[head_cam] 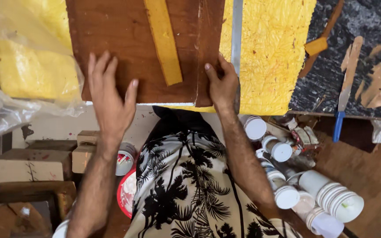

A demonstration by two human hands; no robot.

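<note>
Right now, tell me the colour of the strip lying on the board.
Yellow strip on the brown board; head view.
</note>
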